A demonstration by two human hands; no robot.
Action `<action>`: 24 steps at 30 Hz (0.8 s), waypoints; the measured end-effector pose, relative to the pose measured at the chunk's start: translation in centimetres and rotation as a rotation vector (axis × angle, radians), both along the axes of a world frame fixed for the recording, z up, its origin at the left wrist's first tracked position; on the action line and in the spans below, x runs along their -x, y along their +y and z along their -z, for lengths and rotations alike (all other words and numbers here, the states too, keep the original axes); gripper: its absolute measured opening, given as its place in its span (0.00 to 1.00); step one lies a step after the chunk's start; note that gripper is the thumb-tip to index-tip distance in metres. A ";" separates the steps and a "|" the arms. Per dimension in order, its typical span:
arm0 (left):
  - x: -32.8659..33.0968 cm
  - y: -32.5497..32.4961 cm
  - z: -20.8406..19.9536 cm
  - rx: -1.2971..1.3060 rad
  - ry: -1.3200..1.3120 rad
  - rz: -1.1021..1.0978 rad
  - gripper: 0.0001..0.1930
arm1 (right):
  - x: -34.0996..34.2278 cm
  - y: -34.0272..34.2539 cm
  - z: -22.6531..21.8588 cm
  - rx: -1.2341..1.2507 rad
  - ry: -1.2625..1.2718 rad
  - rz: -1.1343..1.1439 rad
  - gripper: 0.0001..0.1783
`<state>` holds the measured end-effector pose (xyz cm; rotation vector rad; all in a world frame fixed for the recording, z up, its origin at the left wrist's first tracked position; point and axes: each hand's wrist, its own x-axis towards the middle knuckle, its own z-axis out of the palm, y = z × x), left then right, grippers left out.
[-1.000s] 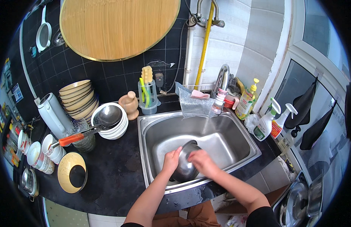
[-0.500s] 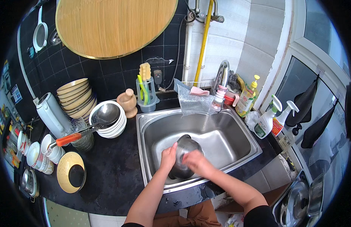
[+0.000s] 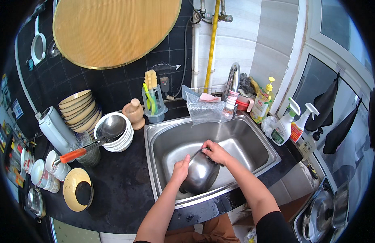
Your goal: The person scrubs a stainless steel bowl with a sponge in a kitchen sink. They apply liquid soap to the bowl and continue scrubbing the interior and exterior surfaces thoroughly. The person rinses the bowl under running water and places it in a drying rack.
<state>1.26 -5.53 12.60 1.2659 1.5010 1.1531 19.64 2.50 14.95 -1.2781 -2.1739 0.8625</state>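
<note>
In the lower centre, the left hand (image 3: 180, 169) has its grip clamped on the left edge of the metal bowl (image 3: 201, 175), inside the sink (image 3: 246, 156); the right hand (image 3: 214, 152) has shifted from the bowl's middle to its upper rim, fingers closed there, so attention seems now on the rim; beyond, a silvery bag (image 3: 197, 111) overhangs the far edge, crowding the faucet (image 3: 236, 77).

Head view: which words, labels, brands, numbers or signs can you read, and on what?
Nothing is clear enough to quote reliably.
Yellow-topped pump bottle: label print too small.
Green-triggered spray bottle: label print too small.
Red-labelled spray bottle: print too small.
Pale bottle: print too blurred.
Blue-and-white sheet, far left: too blurred.
Metal bowl: no print visible.
</note>
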 end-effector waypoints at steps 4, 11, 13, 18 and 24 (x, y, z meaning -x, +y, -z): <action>-0.3 0.8 1.7 -0.087 -0.145 0.019 0.25 | -2.0 1.5 2.7 0.032 0.180 0.066 0.06; -0.3 0.5 1.5 -0.029 0.031 0.063 0.23 | -4.7 1.9 6.3 0.112 0.570 0.432 0.08; -0.2 0.4 1.8 -0.039 -0.050 -0.033 0.23 | -3.7 1.4 6.0 0.154 0.493 0.570 0.12; 0.4 0.8 2.2 0.008 -0.021 -0.070 0.27 | -2.9 0.8 6.6 0.266 0.302 0.651 0.22; 0.4 1.3 3.6 0.008 -0.093 -0.188 0.30 | 0.8 -2.9 0.6 0.010 0.333 0.216 0.13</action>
